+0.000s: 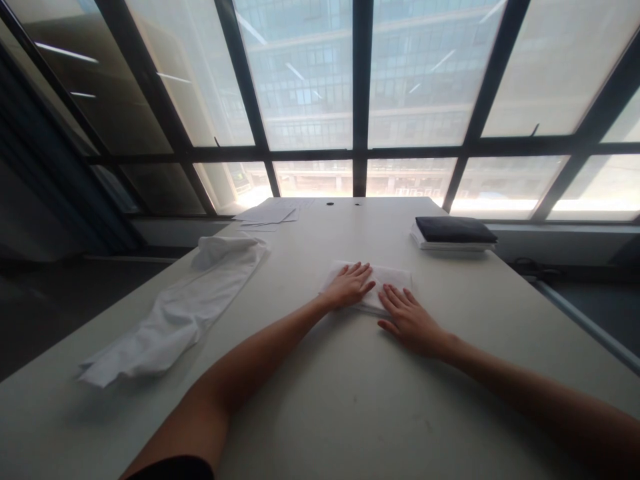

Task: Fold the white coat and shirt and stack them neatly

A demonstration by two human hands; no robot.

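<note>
While both hands lie spread on top of it, the folded white cloth point(393, 277) sits flat around the middle of the table point(320, 407). The left hand point(351, 283) is open, palm down, its fingers stretched across the cloth's left part and its thumb pointing right. The right hand point(410, 320) is open too, fingertips on the near right part, thumb out to the left, its heel reaching past the near edge; neither has its fingers closed around anything. Between them they cover much of the cloth's near side, so the folds there cannot be made out.

To the left, well apart from it, a rumpled white cloth point(180, 310) stretches slantwise along the table, beside the left forearm. Beyond that, loose sheets of paper point(267, 215) overlap by the far left edge. On the right, farther off than the right hand, a dark folded cloth point(455, 230) rests on white folded layers point(453, 247). Dark-framed windows point(310, 73) rise behind the table, and a curtain point(45, 127) hangs at the left.
</note>
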